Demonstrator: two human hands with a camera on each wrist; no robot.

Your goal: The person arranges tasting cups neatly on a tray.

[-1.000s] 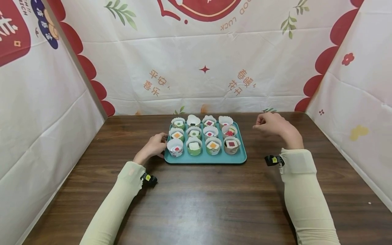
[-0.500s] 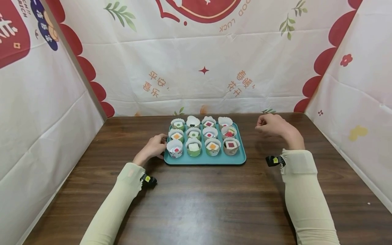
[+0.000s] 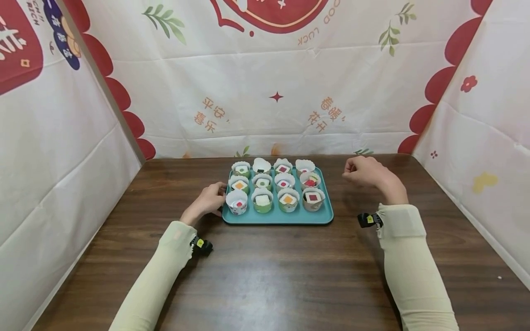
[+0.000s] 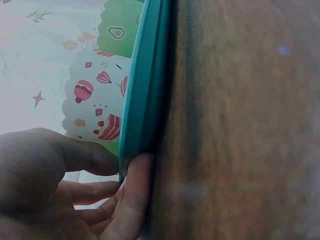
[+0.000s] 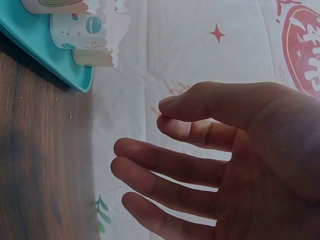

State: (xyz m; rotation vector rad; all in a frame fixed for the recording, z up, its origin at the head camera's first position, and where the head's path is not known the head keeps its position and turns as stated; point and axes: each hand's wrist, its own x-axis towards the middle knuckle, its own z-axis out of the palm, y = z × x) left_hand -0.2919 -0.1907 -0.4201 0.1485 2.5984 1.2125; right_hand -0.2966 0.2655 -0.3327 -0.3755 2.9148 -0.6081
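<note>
A teal tray (image 3: 277, 219) lies near the far side of the table and carries several paper baking cups (image 3: 262, 199) in three rows. Inside the cups are small white pieces with orange, red, green or dark centres. My left hand (image 3: 209, 198) holds the tray's left edge. In the left wrist view, its thumb (image 4: 97, 157) lies at the upper rim and a finger (image 4: 135, 192) is against the tray's underside. Right of the tray, my right hand (image 3: 374, 174) hovers over the table with loosely bent fingers and nothing in them; thumb and index fingertip meet in the right wrist view.
The brown wooden table (image 3: 256, 276) stretches from the tray toward me. A white printed cloth (image 3: 265, 119) hangs behind the table and along both sides. A tiny white speck (image 3: 499, 277) lies at the table's right side.
</note>
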